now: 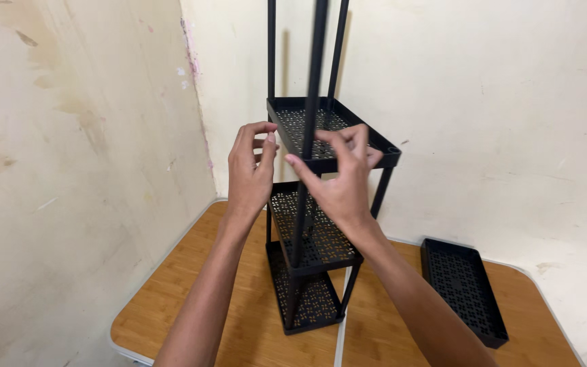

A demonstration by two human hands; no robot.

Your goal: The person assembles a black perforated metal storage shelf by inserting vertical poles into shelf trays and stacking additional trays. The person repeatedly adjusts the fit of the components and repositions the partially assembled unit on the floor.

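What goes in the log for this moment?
left hand: at top shelf | right hand: on front pole | spare shelf: on table

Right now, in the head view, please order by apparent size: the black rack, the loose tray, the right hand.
1. black rack, clearly largest.
2. loose tray on the table.
3. right hand, though it is nearer the camera, so it looks almost tray-sized.

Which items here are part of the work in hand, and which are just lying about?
In hand:
left hand and right hand at the top shelf of the black rack
near pole

Lying about:
spare black tray
wooden table
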